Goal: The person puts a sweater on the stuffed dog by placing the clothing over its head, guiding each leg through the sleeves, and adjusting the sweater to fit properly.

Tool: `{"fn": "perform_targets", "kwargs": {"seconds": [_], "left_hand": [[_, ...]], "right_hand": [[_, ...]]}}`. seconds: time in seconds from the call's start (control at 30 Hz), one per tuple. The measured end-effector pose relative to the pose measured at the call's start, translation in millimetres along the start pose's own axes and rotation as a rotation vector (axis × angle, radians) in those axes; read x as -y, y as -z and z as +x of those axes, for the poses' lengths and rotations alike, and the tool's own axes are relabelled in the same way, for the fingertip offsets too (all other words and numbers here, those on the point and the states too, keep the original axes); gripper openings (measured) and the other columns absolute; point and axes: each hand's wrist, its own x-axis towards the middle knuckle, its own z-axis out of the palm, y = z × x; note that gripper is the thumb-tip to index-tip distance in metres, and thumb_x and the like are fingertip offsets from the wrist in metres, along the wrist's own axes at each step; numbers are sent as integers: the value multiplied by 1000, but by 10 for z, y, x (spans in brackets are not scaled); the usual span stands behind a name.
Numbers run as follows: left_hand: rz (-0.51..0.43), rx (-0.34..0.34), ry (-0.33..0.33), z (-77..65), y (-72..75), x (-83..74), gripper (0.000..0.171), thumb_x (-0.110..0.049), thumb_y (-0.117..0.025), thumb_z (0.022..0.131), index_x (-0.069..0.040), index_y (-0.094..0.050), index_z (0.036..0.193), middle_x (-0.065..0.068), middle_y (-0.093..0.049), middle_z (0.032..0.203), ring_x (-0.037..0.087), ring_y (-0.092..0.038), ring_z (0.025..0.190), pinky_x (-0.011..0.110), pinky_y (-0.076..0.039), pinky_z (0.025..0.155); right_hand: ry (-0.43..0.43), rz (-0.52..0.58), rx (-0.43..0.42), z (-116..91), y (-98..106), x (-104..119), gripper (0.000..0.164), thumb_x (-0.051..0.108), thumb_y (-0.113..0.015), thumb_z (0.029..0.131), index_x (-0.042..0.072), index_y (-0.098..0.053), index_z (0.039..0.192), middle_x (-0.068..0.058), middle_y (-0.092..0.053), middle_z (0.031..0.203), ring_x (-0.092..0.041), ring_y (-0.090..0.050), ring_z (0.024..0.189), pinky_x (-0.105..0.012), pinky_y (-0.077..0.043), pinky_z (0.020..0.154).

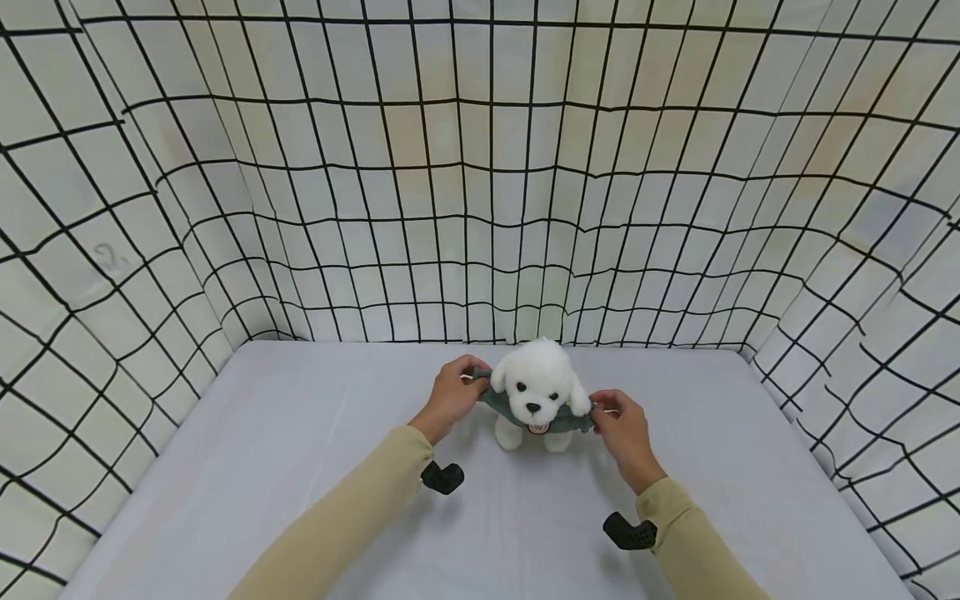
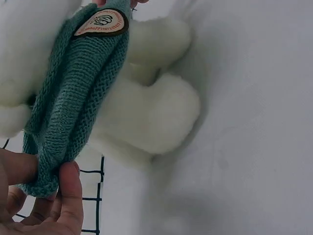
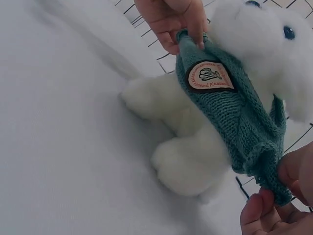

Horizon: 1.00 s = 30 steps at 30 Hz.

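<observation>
A white plush dog (image 1: 538, 371) stands facing me near the far side of the table, its front paws on the surface. Across its chest, below the chin, stretches a teal knitted sweater (image 2: 73, 98) bearing an oval-edged patch (image 3: 210, 77). My left hand (image 1: 453, 392) pinches one end of the knit between thumb and fingers, beside the dog's head. On the opposite side, my right hand (image 1: 624, 429) pinches the other end, which bunches at the fingertips in the right wrist view. The dog's back is hidden behind its head and the sweater.
A white-covered table (image 1: 360, 500) lies beneath the toy. Black netting (image 1: 450, 242) over pale sheets encloses its back and sides. A black device sits at my left wrist (image 1: 442, 478) and another black device (image 1: 630, 532) at the right.
</observation>
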Motion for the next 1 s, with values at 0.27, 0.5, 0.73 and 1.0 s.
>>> {"fn": "perform_targets", "kwargs": {"seconds": [0.27,0.5,0.73,1.0], "left_hand": [[-4,35,-3,26,-21,117,11,-9,-63,92,-7,-62,103,11,-59,110,17,-62,89,33,-57,80],[-107,67,32,7,13,140,27,-12,-61,93,-5,-57,120,15,-58,115,22,-64,94,32,-58,77],[-160,107,59,-66,81,119,37,-17,-60,94,-4,-50,127,19,-60,120,20,-65,89,38,-58,80],[-159,142,85,-97,96,169,40,-14,-57,91,-5,-48,129,17,-61,118,26,-65,96,36,-57,78]], "right_hand": [[1,-41,37,46,-42,-125,26,4,-55,90,2,-61,115,-13,-61,103,-16,-57,86,-25,-53,72],[44,-67,56,26,45,34,29,8,-51,92,5,-59,120,-14,-61,118,-24,-59,104,-26,-47,78],[162,-21,83,-15,83,374,30,21,-49,98,11,-55,125,-8,-57,128,-23,-52,117,-37,-44,91],[361,-164,149,-75,-69,755,59,43,-69,87,16,-48,136,-4,-51,136,-26,-50,121,-44,-45,98]]}}
